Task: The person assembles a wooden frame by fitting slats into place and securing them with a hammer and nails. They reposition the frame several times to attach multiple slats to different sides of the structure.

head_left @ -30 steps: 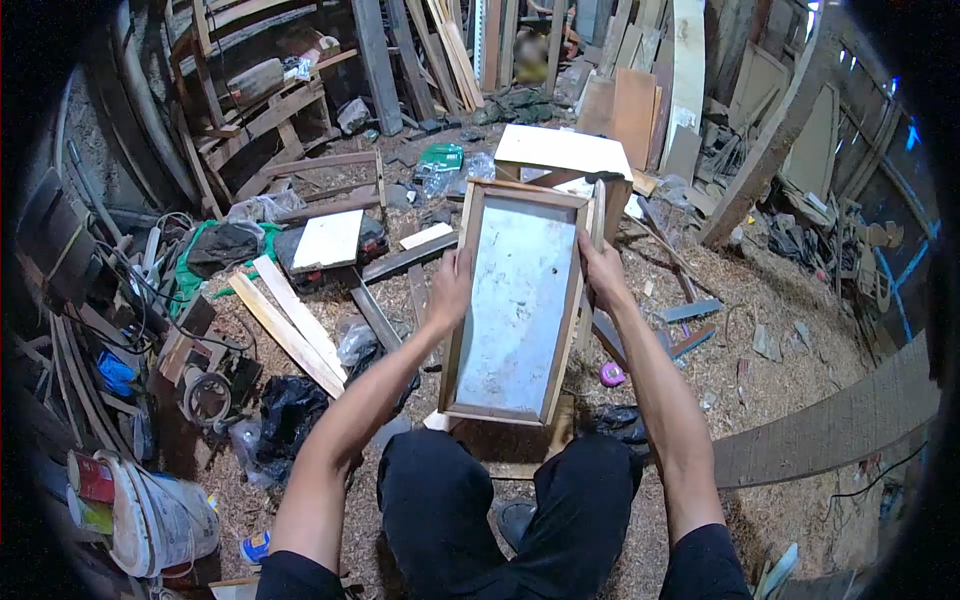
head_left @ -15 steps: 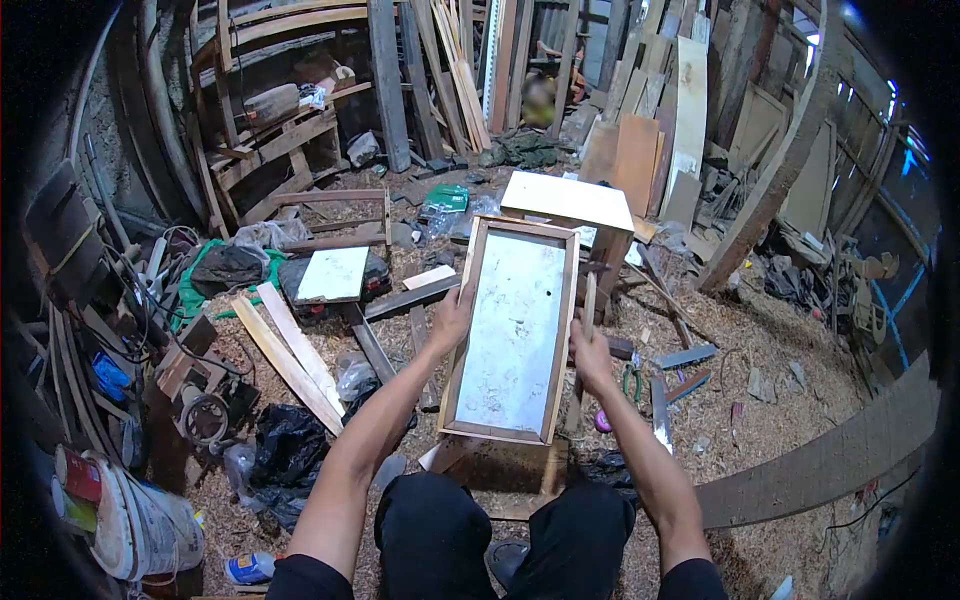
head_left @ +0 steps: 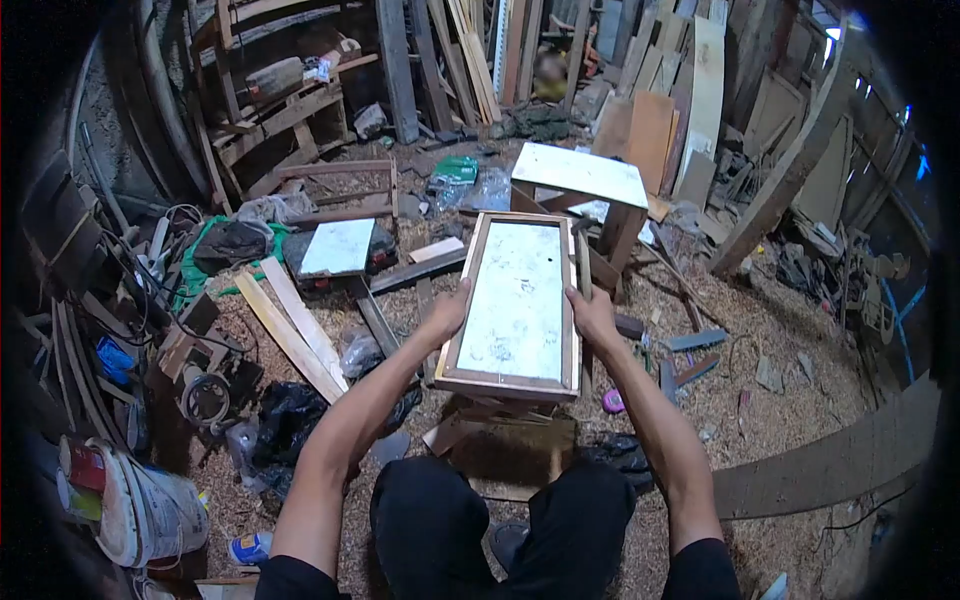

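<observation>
A rectangular wood-framed panel [head_left: 515, 300] with a stained white face lies in front of my knees, its short side toward me. My left hand [head_left: 447, 314] is closed on its left long edge. On the opposite edge sits my right hand [head_left: 594, 316], thumb over the frame and fingers wrapped down the outer side, partly hidden. A thin wooden stick [head_left: 585, 255] runs beside the panel at my right hand; its lower part passes behind the fingers. Under the panel's near end stands a wooden block [head_left: 520, 450], partly covered.
A white-topped wooden stand [head_left: 580, 172] is just beyond the panel. Left lie a white board [head_left: 337, 247], long planks [head_left: 295, 335] and black plastic bags [head_left: 290, 420]. A white bucket [head_left: 150, 510] stands lower left. A curved plank [head_left: 830, 465] crosses the right over wood shavings.
The panel has tipped flatter, its near edge now farther from my knees. My right hand, earlier around a hammer handle beside the panel, now grips the panel's right edge.
</observation>
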{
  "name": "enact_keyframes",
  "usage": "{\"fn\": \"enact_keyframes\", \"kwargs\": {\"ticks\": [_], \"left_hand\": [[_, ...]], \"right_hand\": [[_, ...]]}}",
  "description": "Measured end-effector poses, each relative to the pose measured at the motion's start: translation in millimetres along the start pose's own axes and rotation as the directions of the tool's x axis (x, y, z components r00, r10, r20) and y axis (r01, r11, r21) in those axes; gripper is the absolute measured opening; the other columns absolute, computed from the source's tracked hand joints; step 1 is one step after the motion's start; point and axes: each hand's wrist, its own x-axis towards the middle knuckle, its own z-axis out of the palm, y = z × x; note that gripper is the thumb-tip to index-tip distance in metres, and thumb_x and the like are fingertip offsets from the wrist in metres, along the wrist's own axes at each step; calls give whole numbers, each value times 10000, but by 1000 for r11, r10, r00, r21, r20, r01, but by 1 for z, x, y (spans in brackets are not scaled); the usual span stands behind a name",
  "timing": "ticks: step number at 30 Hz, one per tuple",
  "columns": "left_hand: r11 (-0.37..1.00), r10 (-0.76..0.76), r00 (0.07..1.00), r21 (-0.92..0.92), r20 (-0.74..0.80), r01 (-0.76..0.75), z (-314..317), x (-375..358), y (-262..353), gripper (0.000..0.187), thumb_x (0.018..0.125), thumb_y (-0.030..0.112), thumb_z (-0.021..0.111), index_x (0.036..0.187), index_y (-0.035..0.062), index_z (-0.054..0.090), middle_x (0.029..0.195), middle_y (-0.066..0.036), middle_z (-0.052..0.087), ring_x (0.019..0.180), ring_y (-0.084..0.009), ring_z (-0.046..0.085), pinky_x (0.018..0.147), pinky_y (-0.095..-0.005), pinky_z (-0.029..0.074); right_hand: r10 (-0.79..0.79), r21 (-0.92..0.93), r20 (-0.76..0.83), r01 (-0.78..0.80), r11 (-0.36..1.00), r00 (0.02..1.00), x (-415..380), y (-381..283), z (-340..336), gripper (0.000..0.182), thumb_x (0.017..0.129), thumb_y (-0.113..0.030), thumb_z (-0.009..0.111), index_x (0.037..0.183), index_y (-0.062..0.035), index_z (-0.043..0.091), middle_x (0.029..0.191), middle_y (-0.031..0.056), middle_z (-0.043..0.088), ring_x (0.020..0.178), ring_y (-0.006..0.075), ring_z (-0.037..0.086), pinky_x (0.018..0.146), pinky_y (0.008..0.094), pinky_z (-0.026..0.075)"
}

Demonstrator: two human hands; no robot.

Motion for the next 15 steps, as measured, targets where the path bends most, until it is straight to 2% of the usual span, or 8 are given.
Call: {"fn": "enact_keyframes", "kwargs": {"ticks": [2, 4, 6, 8, 10, 12, 14, 15], "left_hand": [[1000, -14, 997, -16, 75, 15, 5, -5, -11, 723, 924, 542, 366, 1025, -136, 595, 984, -252, 631, 953, -282, 615, 835, -341, 458], [997, 77, 997, 0, -12, -77, 15, -10, -15, 800, 890, 598, 362, 987, -165, 580, 1007, -349, 580, 1039, -421, 561, 875, -410, 427], [1000, 12, 1000, 17, -13, -12, 22, -12, -19, 775, 889, 595, 368, 973, -140, 596, 986, -330, 595, 1017, -417, 571, 867, -409, 425], [994, 0, 999, -111, 45, 5, 39, 21, -62, 739, 896, 582, 369, 962, -112, 612, 952, -305, 614, 991, -396, 586, 850, -406, 427], [986, 54, 996, -162, 78, -41, 28, -14, -30, 694, 912, 551, 367, 966, -90, 625, 954, -256, 635, 962, -349, 603, 840, -392, 432], [979, 64, 991, -200, 118, -40, 21, -33, -13, 631, 961, 475, 322, 1063, -86, 593, 1011, -176, 631, 904, -220, 600, 819, -335, 459], [942, 59, 974, -336, 218, 18, 23, -28, -33, 608, 963, 457, 325, 1148, -80, 539, 1070, -186, 609, 962, -223, 596, 833, -322, 463], [918, 49, 958, -389, 284, 69, 18, -47, -24, 570, 971, 423, 317, 1173, -67, 527, 1104, -168, 600, 993, -215, 582, 859, -323, 443]], "right_hand": [[35, -22, 3, -35, 999, 999, -1, 14, 5, 349, 863, -235, 593, 1060, 53, 587, 820, 111, 652, 729, 164, 593, 671, 314, 467], [66, -42, 4, -66, 997, 998, 1, 36, 17, 364, 862, -245, 594, 1073, 52, 584, 802, 104, 647, 709, 161, 585, 655, 319, 466], [-28, 57, -89, 33, 998, 996, -4, 66, 24, 386, 867, -247, 588, 1107, 54, 571, 807, 96, 640, 680, 156, 568, 632, 323, 466], [53, 8, -37, -53, 999, 998, -15, 62, 18, 409, 868, -250, 593, 1135, 57, 557, 841, 108, 650, 731, 152, 579, 672, 313, 466], [1, 147, -70, 10, 989, 998, -17, 64, 19, 378, 843, -303, 604, 1059, 8, 610, 885, 175, 664, 832, 251, 635, 761, 359, 459], [-43, 179, -117, 64, 982, 992, -15, 76, 25, 402, 841, -322, 610, 1077, 3, 605, 892, 166, 662, 819, 229, 625, 762, 351, 458], [16, 121, -52, -9, 993, 999, -23, 62, 16, 422, 846, -330, 608, 1093, 12, 598, 872, 161, 658, 786, 227, 618, 751, 356, 459], [144, 74, 71, -149, 986, 987, -22, 67, 9, 439, 860, -334, 596, 1146, -1, 587, 873, 125, 660, 788, 187, 608, 744, 326, 464]]}}
